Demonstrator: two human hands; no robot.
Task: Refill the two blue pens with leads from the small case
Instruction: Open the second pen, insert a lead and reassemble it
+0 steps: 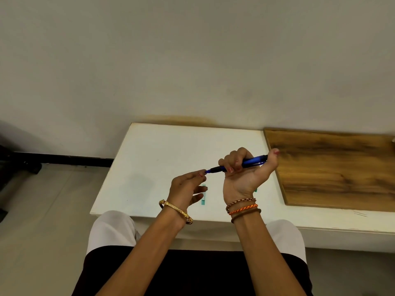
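Blue plastic shows between the fingers of the right hand (241, 169), which is raised palm-up above the white table (162, 150) and curled around a blue pen (252, 161). That pen lies nearly level, its black grip and tip pointing left, its clip end poking out by the thumb; the middle of the barrel is hidden inside the fist. At the tip, the left hand (188, 186) pinches thumb and forefinger together, touching or nearly touching the point; whether a lead sits between them is too fine to make out. Below the left hand's fingers a small teal case (204, 198) lies on the table, partly covered by those fingers. A sliver of teal peeks out beside the right wrist, too hidden to identify. Only one pen can be seen. A wood-grain board (333, 167) rests on the table's right side, cut off by the frame edge.
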